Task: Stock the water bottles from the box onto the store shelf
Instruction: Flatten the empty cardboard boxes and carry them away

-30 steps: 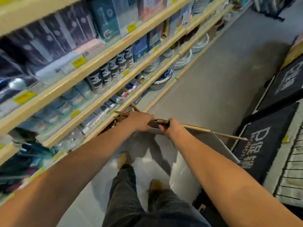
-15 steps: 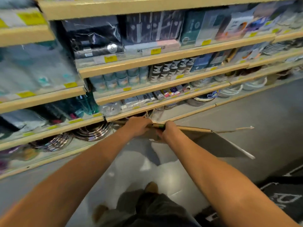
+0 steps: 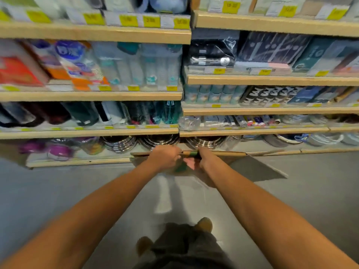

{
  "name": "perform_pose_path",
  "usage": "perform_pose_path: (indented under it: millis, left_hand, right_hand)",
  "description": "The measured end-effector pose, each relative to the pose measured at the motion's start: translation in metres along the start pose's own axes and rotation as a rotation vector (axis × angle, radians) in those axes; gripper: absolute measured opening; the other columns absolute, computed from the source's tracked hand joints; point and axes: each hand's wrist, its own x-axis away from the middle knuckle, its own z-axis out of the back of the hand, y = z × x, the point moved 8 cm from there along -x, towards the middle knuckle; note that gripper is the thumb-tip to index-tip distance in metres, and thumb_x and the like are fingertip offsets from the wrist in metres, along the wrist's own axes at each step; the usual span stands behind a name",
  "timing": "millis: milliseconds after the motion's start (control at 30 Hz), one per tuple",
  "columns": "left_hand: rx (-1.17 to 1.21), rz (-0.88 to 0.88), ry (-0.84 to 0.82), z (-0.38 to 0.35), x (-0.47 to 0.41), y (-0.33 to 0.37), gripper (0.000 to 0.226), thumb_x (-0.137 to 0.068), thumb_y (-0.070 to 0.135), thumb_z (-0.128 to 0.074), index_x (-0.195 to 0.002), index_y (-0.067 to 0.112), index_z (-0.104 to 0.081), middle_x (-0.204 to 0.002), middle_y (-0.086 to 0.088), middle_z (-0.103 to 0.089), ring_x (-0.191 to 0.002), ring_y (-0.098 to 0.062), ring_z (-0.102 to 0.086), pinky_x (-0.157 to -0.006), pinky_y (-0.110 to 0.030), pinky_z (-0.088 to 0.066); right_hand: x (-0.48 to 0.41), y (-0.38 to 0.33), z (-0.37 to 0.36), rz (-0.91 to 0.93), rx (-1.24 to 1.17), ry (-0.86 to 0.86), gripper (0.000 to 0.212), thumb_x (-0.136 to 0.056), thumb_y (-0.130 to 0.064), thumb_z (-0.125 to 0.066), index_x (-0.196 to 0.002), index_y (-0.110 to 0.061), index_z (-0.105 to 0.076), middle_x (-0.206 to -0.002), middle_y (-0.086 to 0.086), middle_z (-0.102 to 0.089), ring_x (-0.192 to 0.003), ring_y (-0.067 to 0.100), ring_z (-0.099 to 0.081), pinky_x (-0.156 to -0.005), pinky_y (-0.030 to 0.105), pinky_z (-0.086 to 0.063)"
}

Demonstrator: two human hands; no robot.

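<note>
A brown cardboard box [image 3: 250, 166] hangs in front of me, low before the shelving, with one flap sticking out to the right. My left hand [image 3: 165, 157] and my right hand [image 3: 206, 158] both grip its near top edge, close together. Its contents are hidden. Clear and teal water bottles [image 3: 163, 113] stand on the third shelf [image 3: 89, 133] of the left bay, with taller clear bottles [image 3: 139, 66] one shelf higher.
Stacked steel bowls [image 3: 159, 140] line the bottom shelf right behind the box. Boxed goods and cups [image 3: 211, 94] fill the right bay. Grey floor [image 3: 58, 191] lies under me, with my legs and shoes [image 3: 204, 224] below.
My view has swung left from looking down the aisle to facing the shelves head-on. Both hands kept their grip on the box edge, which came round with me.
</note>
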Motion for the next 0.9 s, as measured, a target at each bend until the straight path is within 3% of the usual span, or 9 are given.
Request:
perform_pose_path:
  millis: [67,200,367,467,533,667,700,833,900]
  left_hand:
    - [-0.021,0.076,-0.005,0.005,0.037,-0.038,0.026,-0.098,0.034,-0.038,-0.106,0.018,-0.057,-0.099,-0.006,-0.066,-0.091,-0.025,-0.061,-0.072,-0.032,-0.043]
    - [-0.092,0.199,0.023,0.018,0.109,-0.114,0.027,-0.1,0.033,-0.037,-0.116,0.02,-0.054,-0.097,-0.006,-0.068,-0.086,-0.025,-0.063,-0.068,-0.033,-0.046]
    - [-0.077,0.376,0.087,0.03,0.205,-0.205,0.029,-0.1,0.036,-0.036,-0.119,0.024,-0.054,-0.097,-0.002,-0.067,-0.084,-0.019,-0.064,-0.069,-0.031,-0.051]
    - [-0.077,0.493,0.146,0.033,0.265,-0.258,0.03,-0.099,0.037,-0.037,-0.122,0.027,-0.055,-0.101,-0.003,-0.068,-0.086,-0.023,-0.065,-0.069,-0.032,-0.05]
    - [-0.022,0.606,0.194,0.032,0.303,-0.293,0.029,-0.097,0.035,-0.041,-0.121,0.029,-0.055,-0.106,-0.002,-0.067,-0.092,-0.024,-0.064,-0.072,-0.035,-0.051]
    - [0.073,0.914,0.368,0.024,0.379,-0.364,0.036,-0.093,0.034,-0.049,-0.126,0.021,-0.05,-0.121,-0.004,-0.059,-0.108,-0.027,-0.059,-0.083,-0.04,-0.048]
    - [0.095,0.98,0.431,0.022,0.395,-0.378,0.039,-0.091,0.033,-0.051,-0.126,0.015,-0.05,-0.121,-0.008,-0.057,-0.108,-0.03,-0.057,-0.086,-0.041,-0.047]
    - [0.232,1.187,0.75,0.023,0.471,-0.439,0.026,-0.091,0.023,-0.05,-0.106,0.004,-0.057,-0.105,-0.015,-0.058,-0.099,-0.033,-0.056,-0.088,-0.041,-0.043]
    - [0.297,1.3,0.819,0.026,0.501,-0.461,0.019,-0.094,0.023,-0.047,-0.093,0.006,-0.057,-0.095,-0.013,-0.059,-0.093,-0.033,-0.056,-0.081,-0.039,-0.043]
  right_hand:
    - [0.012,0.026,-0.032,-0.008,0.196,-0.038,0.032,-0.101,-0.029,-0.04,-0.097,-0.002,-0.056,-0.117,0.017,-0.063,-0.092,0.029,-0.065,-0.091,0.034,-0.05]
    - [0.021,0.065,-0.106,0.016,0.322,-0.103,0.047,-0.097,-0.038,-0.044,-0.126,-0.002,-0.051,-0.119,0.024,-0.063,-0.085,0.032,-0.068,-0.063,0.035,-0.058]
    - [0.031,0.109,-0.195,0.035,0.276,-0.145,0.054,-0.097,-0.043,-0.043,-0.131,-0.002,-0.045,-0.121,0.028,-0.06,-0.105,0.034,-0.065,-0.072,0.037,-0.053]
    - [0.038,0.142,-0.261,0.027,0.229,-0.21,0.037,-0.098,-0.028,-0.044,-0.125,-0.003,-0.047,-0.129,0.026,-0.054,-0.116,0.038,-0.058,-0.091,0.043,-0.052]
    - [0.04,0.168,-0.306,-0.008,0.259,-0.235,0.037,-0.098,-0.021,-0.045,-0.127,0.001,-0.046,-0.132,0.027,-0.052,-0.119,0.04,-0.055,-0.091,0.046,-0.052]
    - [0.037,0.228,-0.397,-0.091,0.409,-0.286,0.047,-0.097,-0.027,-0.047,-0.132,0.005,-0.046,-0.134,0.027,-0.052,-0.119,0.038,-0.056,-0.057,0.039,-0.058]
    - [0.038,0.242,-0.418,-0.108,0.44,-0.309,0.045,-0.098,-0.027,-0.046,-0.13,0.005,-0.047,-0.133,0.026,-0.053,-0.119,0.037,-0.057,-0.058,0.035,-0.057]
    - [0.038,0.311,-0.522,-0.17,0.589,-0.386,0.046,-0.098,-0.03,-0.043,-0.127,0.005,-0.052,-0.129,0.023,-0.056,-0.119,0.037,-0.057,-0.035,0.028,-0.05]
    - [0.042,0.344,-0.568,-0.186,0.637,-0.403,0.048,-0.098,-0.036,-0.042,-0.122,0.004,-0.054,-0.129,0.021,-0.057,-0.119,0.037,-0.056,-0.035,0.027,-0.051]
